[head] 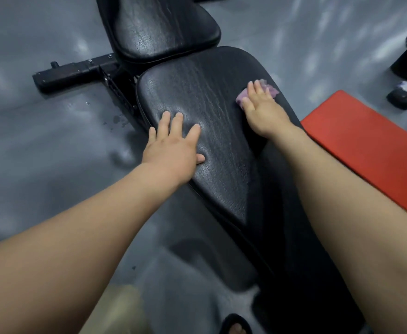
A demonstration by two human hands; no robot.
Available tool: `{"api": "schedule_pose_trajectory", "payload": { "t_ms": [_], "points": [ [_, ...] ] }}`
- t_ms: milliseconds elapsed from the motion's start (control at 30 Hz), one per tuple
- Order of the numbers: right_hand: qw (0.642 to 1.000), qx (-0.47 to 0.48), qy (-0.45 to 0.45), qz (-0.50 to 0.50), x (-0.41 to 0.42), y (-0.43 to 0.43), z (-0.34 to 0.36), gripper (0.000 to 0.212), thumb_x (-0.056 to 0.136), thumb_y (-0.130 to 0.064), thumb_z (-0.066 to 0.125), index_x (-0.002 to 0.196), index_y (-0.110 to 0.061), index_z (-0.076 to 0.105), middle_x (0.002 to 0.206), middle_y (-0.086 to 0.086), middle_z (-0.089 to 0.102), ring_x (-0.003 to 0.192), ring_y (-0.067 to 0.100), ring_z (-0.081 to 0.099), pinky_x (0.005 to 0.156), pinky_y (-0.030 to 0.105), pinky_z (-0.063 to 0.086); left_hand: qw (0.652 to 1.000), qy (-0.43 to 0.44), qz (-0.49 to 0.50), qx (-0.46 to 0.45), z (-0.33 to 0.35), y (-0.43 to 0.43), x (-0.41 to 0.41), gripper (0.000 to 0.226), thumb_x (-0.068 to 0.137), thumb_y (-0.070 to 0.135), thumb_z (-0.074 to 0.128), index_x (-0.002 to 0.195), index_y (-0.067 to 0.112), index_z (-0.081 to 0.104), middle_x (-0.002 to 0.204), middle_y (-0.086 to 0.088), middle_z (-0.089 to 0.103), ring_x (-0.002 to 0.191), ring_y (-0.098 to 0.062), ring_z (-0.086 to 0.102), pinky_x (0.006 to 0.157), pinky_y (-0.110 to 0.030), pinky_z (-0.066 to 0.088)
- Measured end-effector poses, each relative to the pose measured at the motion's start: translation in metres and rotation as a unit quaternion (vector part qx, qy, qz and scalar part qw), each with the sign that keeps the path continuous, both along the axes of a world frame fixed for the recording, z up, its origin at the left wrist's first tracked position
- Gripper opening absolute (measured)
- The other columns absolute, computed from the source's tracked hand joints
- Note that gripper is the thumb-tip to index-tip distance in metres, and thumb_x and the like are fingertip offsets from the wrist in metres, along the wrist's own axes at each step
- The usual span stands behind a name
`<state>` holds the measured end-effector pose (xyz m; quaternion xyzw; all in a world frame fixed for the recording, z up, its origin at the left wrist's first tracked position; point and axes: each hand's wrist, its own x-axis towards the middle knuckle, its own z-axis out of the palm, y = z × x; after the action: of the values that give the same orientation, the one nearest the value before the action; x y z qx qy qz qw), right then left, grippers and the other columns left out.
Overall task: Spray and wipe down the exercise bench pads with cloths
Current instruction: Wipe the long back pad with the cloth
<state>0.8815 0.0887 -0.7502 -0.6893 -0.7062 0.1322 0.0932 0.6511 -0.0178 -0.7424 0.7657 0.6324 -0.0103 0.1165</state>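
Bench pads fill the head view: the long black back pad (221, 145) runs down the middle, the seat pad (164, 25) just beyond it. Left hand (173, 150) rests flat on the back pad's near-left edge, fingers straight and spread. Right hand (262, 109) presses a purple cloth (243, 97) onto the pad's right side, fingers straight, slightly apart. Beside the bench lies a red pad (366, 145) on the grey floor (41, 153).

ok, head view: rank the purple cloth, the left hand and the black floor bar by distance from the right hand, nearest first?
1. purple cloth: pressed under the right hand, at the right edge of the long bench pad.
2. left hand: flat on the same pad's left side.
3. black floor bar: on the floor, far left of the bench.
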Motion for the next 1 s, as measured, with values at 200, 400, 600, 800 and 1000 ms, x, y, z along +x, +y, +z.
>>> {"api": "schedule_pose_trajectory", "payload": {
  "t_ms": [200,400,600,800,1000],
  "points": [
    [1.000,0.011,0.008,0.025,-0.034,-0.045,-0.001,0.060,0.111,-0.035,0.026,0.163,-0.011,0.009,0.171,0.006,0.001,0.157,0.029,-0.002,0.125,0.040,0.004,1.000,-0.004,0.005,-0.006,0.004,-0.003,0.002,0.065,0.103,0.052,0.047,0.157,0.030,0.019,0.170,-0.011,-0.006,0.155,-0.034,-0.012,0.125,-0.055,0.004],
    [0.987,0.076,-0.031,0.139,-0.029,-0.163,-0.028,0.060,0.109,-0.038,0.029,0.161,-0.009,0.023,0.169,0.007,0.013,0.154,0.012,-0.003,0.125,0.025,-0.004,1.000,-0.009,0.005,0.003,0.001,-0.002,0.001,0.064,0.103,0.053,0.047,0.157,0.030,0.021,0.170,-0.010,-0.004,0.156,-0.033,-0.011,0.125,-0.053,0.004],
    [0.997,0.036,-0.022,0.070,0.005,-0.100,-0.028,0.062,0.108,-0.041,0.025,0.161,-0.011,0.018,0.170,0.006,0.010,0.157,0.024,0.007,0.128,0.038,0.007,1.000,-0.006,0.004,0.004,0.002,-0.002,0.001,0.063,0.102,0.053,0.048,0.156,0.029,0.024,0.169,-0.011,-0.002,0.156,-0.034,-0.009,0.125,-0.054,0.006],
    [1.000,-0.003,0.018,-0.002,0.002,-0.075,-0.020,0.060,0.110,-0.036,0.028,0.162,-0.013,0.010,0.171,0.004,0.001,0.157,0.027,0.000,0.127,0.043,0.006,1.000,0.003,0.001,0.003,0.006,-0.005,0.001,0.064,0.103,0.054,0.046,0.157,0.029,0.022,0.169,-0.011,-0.001,0.156,-0.034,-0.008,0.125,-0.053,0.007],
    [0.994,0.038,-0.021,0.104,0.002,-0.168,-0.032,0.062,0.108,-0.043,0.026,0.162,-0.014,0.016,0.169,0.000,0.005,0.155,0.013,-0.005,0.126,0.030,0.002,1.000,-0.001,0.004,0.015,0.001,-0.004,0.002,0.063,0.103,0.053,0.046,0.157,0.028,0.023,0.169,-0.012,0.000,0.156,-0.035,-0.008,0.125,-0.054,0.006]
  ]
}}
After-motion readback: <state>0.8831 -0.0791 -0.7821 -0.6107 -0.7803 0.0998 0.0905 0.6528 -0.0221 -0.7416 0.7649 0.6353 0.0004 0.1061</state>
